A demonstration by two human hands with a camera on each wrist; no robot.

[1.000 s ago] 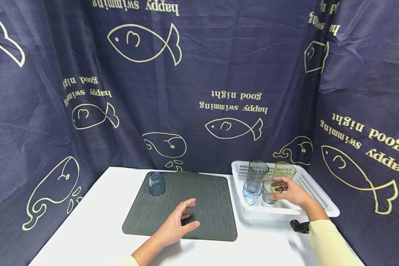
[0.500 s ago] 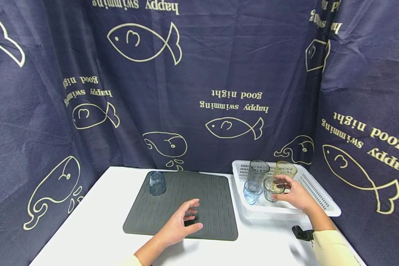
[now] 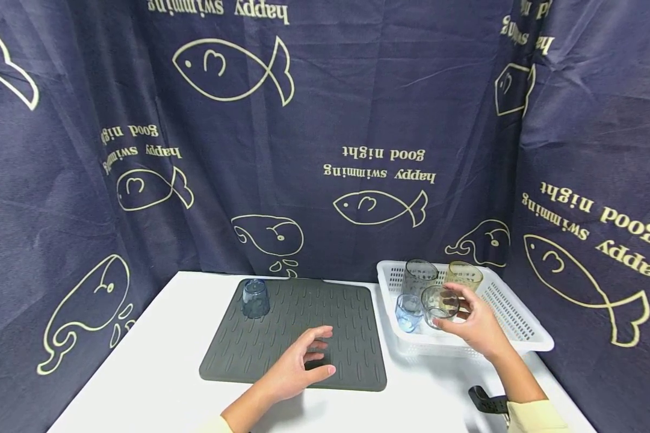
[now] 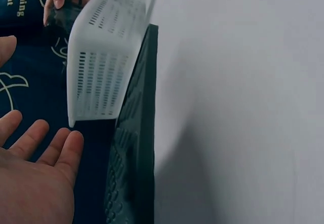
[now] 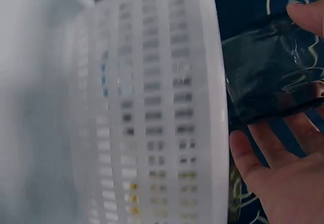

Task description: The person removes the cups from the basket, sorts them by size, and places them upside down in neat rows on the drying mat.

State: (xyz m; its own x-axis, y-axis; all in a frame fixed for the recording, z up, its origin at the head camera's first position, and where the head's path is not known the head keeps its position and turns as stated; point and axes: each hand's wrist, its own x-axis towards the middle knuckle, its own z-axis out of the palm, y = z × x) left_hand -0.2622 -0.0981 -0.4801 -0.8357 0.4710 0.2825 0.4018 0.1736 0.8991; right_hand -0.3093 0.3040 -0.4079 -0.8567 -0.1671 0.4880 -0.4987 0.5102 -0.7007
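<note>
The right hand (image 3: 479, 328) holds the grey glass (image 3: 436, 311) between thumb and fingers; in the right wrist view the glass shows past the rim of the basket (image 3: 466, 344), raised up to that level or above it; just left of that hand is the pale blue glass (image 3: 408, 315), in the basket, and whether the two glasses touch I cannot tell; beyond the hand, also in the basket, stand the tall glass (image 3: 418, 279) and, to its right, the yellow glass (image 3: 464, 276).

The left hand (image 3: 298, 368) holds nothing, its fingers loosely bent and the thumb set wide of them, above the near edge of the mat (image 3: 314, 307); the mat is dark grey, patterned with short dashes, and lies flat; beyond the left hand and to its left, the blue glass (image 3: 256, 300) stands on it, narrower end up.

The table (image 3: 151, 361) under both hands is white and smooth, with soft shadows near each of them; navy cloth (image 3: 303, 138) hangs beyond the hands and to either side, creased, with pale outlines of fish and whales and the words "happy swimming" and "good night" upside down.
</note>
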